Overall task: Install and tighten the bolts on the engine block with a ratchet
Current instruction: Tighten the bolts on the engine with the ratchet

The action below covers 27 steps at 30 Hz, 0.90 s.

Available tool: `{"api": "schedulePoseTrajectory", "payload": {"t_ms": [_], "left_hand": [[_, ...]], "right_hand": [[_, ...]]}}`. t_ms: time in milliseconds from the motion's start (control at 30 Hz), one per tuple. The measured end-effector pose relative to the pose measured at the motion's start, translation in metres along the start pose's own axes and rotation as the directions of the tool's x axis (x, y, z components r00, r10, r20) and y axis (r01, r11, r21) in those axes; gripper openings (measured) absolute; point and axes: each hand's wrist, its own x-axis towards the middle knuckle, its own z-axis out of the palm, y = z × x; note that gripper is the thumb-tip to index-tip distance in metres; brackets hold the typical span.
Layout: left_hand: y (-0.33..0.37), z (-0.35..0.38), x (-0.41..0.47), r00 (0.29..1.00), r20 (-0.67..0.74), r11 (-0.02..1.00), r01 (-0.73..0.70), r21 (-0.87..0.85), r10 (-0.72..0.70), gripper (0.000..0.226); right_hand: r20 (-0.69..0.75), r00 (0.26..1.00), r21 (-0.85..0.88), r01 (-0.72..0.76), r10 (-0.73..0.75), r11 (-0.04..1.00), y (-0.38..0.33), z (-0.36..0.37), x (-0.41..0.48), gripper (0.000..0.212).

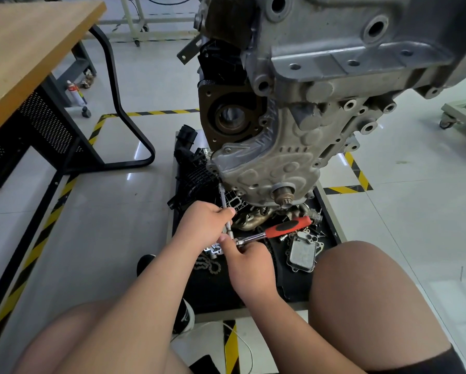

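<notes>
Left hand (207, 222) pinches extension bar (223, 197); right hand (249, 261) seemingly grips ratchet (285, 228).

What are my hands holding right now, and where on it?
The left hand pinches the extension bar near its lower end; the right hand grips the ratchet at its head, red handle free.

Soft, even light fills the room and lies bright on the pale glossy floor (135, 76), which carries small white glints. The engine block (334, 63) goes dark toward its upper right, with deep shadow beneath it. The wide lens bends the tabletop (24, 49) edge at left, and my knees (374, 306) look soft at the bottom.
</notes>
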Motion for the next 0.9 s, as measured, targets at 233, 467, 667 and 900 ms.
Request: {"api": "schedulePoseTrajectory", "payload": {"t_ms": [233, 467, 667, 900], "left_hand": [[-0.002, 0.003, 0.004, 0.991, 0.113, 0.993, 0.078, -0.084, -0.069, 0.037], [-0.006, 0.005, 0.006, 0.989, 0.136, 0.996, 0.064, -0.068, -0.055, 0.025], [-0.007, 0.005, 0.004, 0.997, 0.074, 0.995, 0.016, -0.099, -0.008, 0.024], [-0.005, 0.000, 0.002, 0.999, 0.050, 0.999, 0.004, -0.050, -0.001, 0.022]], "right_hand": [[0.404, 0.873, 0.656, -0.484, 0.272, 0.579, -0.007, 0.004, 0.001, 0.049], [0.698, 0.698, 0.679, -0.716, 0.159, 0.160, -0.014, -0.001, -0.003, 0.060], [0.567, 0.779, 0.681, -0.627, 0.269, 0.379, -0.014, 0.005, -0.002, 0.059], [0.106, 0.987, 0.262, -0.146, 0.122, 0.954, 0.000, 0.005, -0.001, 0.062]]}}
